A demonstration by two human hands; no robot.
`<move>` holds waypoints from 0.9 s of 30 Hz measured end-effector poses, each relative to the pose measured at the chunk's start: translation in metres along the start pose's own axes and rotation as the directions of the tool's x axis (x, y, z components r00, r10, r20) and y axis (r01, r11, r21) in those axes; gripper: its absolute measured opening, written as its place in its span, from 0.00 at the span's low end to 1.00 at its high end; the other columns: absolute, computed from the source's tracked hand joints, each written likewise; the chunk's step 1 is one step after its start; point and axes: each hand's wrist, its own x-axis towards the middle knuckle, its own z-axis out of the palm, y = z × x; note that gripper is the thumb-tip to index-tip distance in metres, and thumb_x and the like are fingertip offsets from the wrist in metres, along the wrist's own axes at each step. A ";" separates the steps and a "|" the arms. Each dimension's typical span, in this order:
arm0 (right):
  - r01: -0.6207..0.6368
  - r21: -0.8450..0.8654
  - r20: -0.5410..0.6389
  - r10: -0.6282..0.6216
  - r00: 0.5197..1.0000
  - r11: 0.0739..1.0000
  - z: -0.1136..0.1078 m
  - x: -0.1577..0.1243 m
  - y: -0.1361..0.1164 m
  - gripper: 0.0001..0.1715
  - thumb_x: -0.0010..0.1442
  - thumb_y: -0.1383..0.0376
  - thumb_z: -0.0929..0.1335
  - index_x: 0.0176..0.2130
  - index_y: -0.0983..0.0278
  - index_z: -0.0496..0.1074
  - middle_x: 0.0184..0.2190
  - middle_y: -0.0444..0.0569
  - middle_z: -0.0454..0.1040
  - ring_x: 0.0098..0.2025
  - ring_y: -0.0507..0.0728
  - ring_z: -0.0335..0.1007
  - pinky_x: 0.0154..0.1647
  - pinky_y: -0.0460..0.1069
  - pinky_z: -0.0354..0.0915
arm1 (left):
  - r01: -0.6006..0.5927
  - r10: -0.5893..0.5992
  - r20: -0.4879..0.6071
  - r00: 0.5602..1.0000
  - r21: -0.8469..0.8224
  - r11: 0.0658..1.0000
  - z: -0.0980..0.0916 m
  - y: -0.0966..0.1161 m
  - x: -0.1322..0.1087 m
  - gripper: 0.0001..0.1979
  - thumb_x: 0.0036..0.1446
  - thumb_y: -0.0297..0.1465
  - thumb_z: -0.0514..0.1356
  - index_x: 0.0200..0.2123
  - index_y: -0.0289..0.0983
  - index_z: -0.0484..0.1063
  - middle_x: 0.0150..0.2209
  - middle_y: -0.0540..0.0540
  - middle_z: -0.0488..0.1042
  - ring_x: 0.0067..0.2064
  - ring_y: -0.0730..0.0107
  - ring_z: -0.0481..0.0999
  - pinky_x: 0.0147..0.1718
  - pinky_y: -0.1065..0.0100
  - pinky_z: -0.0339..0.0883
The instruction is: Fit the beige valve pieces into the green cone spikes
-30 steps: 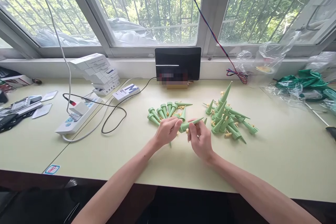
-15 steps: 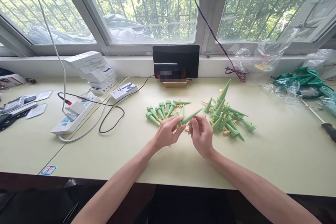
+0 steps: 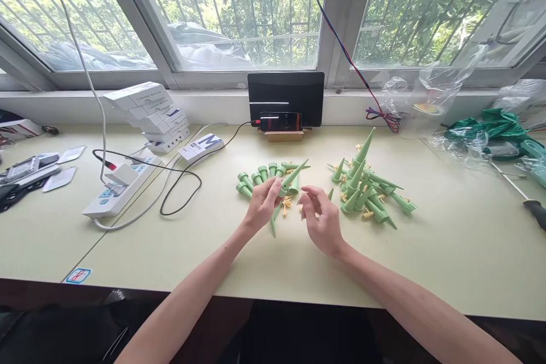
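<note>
My left hand [image 3: 263, 203] is closed around a green plastic watering spike [image 3: 294, 177], whose tip points up and to the right. Just right of it, my right hand [image 3: 321, 217] hovers with fingers loosely bent and apart, nothing visible between them. Small yellow valve pieces [image 3: 286, 205] lie on the table between the hands. Behind my left hand, several green spikes [image 3: 258, 177] are fanned out, partly covered by the hand. To the right of my right hand is a heap of spikes [image 3: 362, 187] with yellow valves among them.
A black screen [image 3: 285, 91] leans at the window, with a phone [image 3: 280, 121] before it on a cardboard stand. On the left are a power strip [image 3: 121, 185], cables and stacked white boxes [image 3: 149, 111]. A screwdriver [image 3: 534, 213] and plastic bags [image 3: 486, 135] occupy the right side.
My left hand has moved slightly left and down with the spike, which now tilts up more steeply. My right hand has come away from the spike, and its fingers have parted.
</note>
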 end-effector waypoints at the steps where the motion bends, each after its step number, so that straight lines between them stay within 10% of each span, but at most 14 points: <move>1: -0.004 -0.002 0.004 0.004 1.000 1.000 0.000 0.000 0.000 0.12 0.69 0.59 0.62 0.48 0.62 0.68 0.32 0.46 0.74 0.25 0.50 0.69 0.28 0.47 0.69 | -0.002 0.002 0.003 1.000 0.004 1.000 0.001 0.000 0.000 0.18 0.65 0.45 0.52 0.31 0.38 0.68 0.23 0.51 0.58 0.21 0.75 0.57 0.17 0.70 0.55; 27: 0.389 -0.405 0.415 -0.213 0.885 0.828 0.012 -0.001 0.010 0.13 0.71 0.68 0.58 0.42 0.66 0.71 0.36 0.51 0.73 0.33 0.54 0.69 0.33 0.47 0.62 | -0.003 -0.027 -0.188 0.982 -0.155 0.988 -0.032 -0.017 0.019 0.14 0.60 0.42 0.61 0.32 0.36 0.71 0.26 0.51 0.69 0.17 0.82 0.58 0.16 0.73 0.49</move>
